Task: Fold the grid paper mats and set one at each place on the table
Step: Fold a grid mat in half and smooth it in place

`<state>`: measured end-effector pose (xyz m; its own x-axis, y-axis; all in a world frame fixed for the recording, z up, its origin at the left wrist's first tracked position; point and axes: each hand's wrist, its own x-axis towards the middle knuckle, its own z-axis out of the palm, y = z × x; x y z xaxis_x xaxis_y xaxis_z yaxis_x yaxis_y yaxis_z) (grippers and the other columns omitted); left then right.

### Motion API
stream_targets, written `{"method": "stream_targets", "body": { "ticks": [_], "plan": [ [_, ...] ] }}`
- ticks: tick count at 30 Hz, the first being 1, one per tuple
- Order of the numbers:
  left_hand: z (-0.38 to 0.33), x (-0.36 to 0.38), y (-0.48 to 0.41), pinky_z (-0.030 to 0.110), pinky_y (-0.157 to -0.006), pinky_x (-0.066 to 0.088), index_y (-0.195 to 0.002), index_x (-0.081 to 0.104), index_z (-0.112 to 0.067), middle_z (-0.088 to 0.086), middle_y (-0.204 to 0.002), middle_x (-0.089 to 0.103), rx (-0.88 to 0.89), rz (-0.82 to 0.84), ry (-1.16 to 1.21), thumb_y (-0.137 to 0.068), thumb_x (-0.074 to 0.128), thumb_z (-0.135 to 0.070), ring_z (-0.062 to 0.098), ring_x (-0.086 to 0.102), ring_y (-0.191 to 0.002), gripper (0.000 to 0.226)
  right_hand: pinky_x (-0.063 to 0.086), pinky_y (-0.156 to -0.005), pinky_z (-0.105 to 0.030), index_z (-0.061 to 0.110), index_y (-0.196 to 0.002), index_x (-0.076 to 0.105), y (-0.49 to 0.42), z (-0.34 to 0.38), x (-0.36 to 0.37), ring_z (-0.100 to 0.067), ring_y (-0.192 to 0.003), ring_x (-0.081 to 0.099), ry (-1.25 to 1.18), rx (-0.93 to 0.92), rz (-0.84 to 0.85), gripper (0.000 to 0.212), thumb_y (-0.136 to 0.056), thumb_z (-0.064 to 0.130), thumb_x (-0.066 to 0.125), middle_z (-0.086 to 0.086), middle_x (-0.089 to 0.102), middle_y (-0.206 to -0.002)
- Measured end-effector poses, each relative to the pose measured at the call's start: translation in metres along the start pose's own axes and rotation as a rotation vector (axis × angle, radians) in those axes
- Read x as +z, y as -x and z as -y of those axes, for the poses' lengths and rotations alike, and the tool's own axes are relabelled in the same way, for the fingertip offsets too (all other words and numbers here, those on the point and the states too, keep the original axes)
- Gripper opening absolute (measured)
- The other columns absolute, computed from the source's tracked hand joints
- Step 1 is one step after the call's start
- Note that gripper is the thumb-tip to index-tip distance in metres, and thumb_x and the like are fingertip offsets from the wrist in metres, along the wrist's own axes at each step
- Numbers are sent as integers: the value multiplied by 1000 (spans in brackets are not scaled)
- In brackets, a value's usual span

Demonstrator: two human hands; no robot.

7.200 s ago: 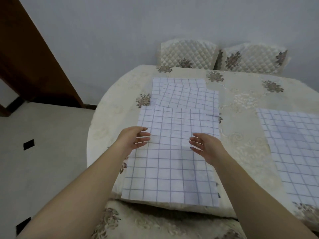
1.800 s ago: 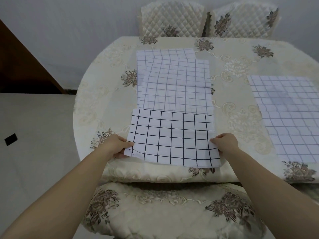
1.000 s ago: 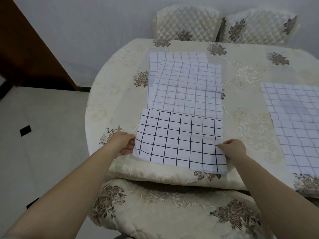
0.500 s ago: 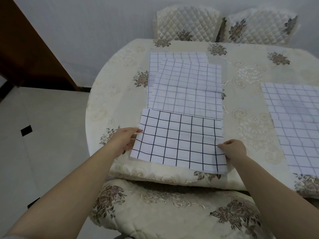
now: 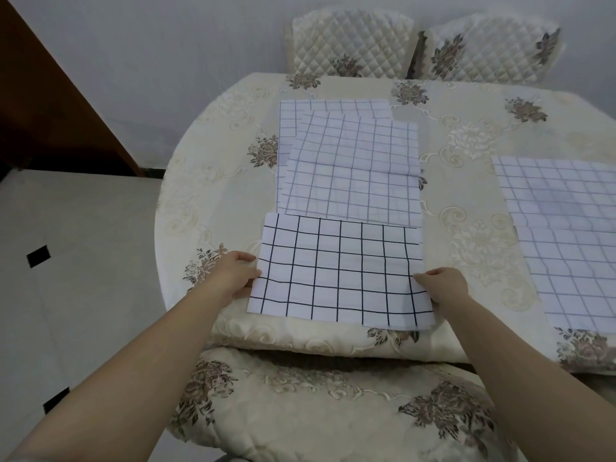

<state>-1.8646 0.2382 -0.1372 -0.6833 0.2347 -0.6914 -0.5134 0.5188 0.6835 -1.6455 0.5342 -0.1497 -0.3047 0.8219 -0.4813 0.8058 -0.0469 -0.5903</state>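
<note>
A folded grid paper mat with dark lines lies at the near edge of the table. My left hand pinches its left edge, and my right hand grips its right edge. Behind it lie two unfolded pale grid sheets, one overlapping the other. Another pale grid sheet lies open at the right side of the table.
The table wears a cream floral cloth. A padded chair seat sits directly below the near edge. Two quilted chair backs stand against the far wall. A dark wooden door and tiled floor are to the left.
The large sheet has been folded in half, dark lines up, at the near edge. In the last second my left hand shifted its hold on the left edge; the mat barely moved.
</note>
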Motion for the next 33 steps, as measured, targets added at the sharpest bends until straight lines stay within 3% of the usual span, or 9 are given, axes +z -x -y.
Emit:
{"method": "stream_targets", "body": {
  "ticks": [3,8,10,14,19,22,27,31,33],
  "plan": [
    [2,-2,2,22,-40,50,-114,52,-5,10,-77,60,-17,14,-16,-89,59,5,19,58,-60,28,54,-87,-49,14,-65,58,1,-3,-3,-35,-88,66,8,6,15,20,-79,16,72,-16,68,-87],
    [2,-4,-2,34,-57,58,-110,56,-2,14,-80,67,8,-21,-167,-88,65,-5,24,64,-63,23,52,-78,-38,9,-82,63,-1,-6,-5,-27,-81,62,93,-23,27,19,-80,25,72,-12,68,-88],
    [-5,-4,-1,36,-62,55,-103,59,-5,13,-79,70,122,-120,-390,-88,64,-14,25,64,-62,18,46,-72,-33,9,-92,62,-2,-4,-6,-24,-82,59,149,-51,-12,25,-81,30,70,-9,67,-93],
    [-26,7,-6,37,-84,50,-111,62,-7,11,-110,64,447,-319,-764,-89,58,-21,29,61,-98,27,43,-79,-36,9,-111,56,-3,12,0,-31,-105,53,274,-230,-155,33,-85,27,63,-12,58,-108],
    [-49,46,-28,40,-94,42,-127,55,-3,13,-134,50,678,-239,-952,-94,50,-15,31,44,-124,36,38,-99,-40,14,-123,56,-1,52,34,-29,-124,39,448,-530,-50,35,-90,25,55,-9,50,-131],
    [-57,54,-43,41,-95,40,-133,48,-3,17,-138,45,565,-299,-805,-95,47,-11,33,42,-125,39,33,-107,-39,16,-133,49,-1,69,52,-27,-133,32,586,-675,78,42,-92,27,52,-6,42,-143],
    [-69,42,-65,32,-87,44,-131,53,-7,17,-132,52,330,-292,-457,-90,42,2,32,54,-116,43,27,-113,-43,24,-144,36,-8,75,66,-26,-144,19,795,-697,226,50,-95,31,47,-4,22,-157],
    [-70,29,-73,30,-78,48,-109,70,-11,13,-120,63,303,-206,-339,-86,33,9,32,60,-106,47,33,-107,-42,28,-140,40,-11,72,70,-25,-136,30,788,-714,168,45,-95,29,46,-1,33,-150],
    [-74,24,-76,29,-72,50,-99,72,-12,11,-105,68,283,-164,-299,-88,37,4,30,64,-92,39,35,-103,-40,28,-135,46,-12,76,72,-24,-130,36,769,-727,118,40,-95,28,45,0,42,-142]
  ]
}}
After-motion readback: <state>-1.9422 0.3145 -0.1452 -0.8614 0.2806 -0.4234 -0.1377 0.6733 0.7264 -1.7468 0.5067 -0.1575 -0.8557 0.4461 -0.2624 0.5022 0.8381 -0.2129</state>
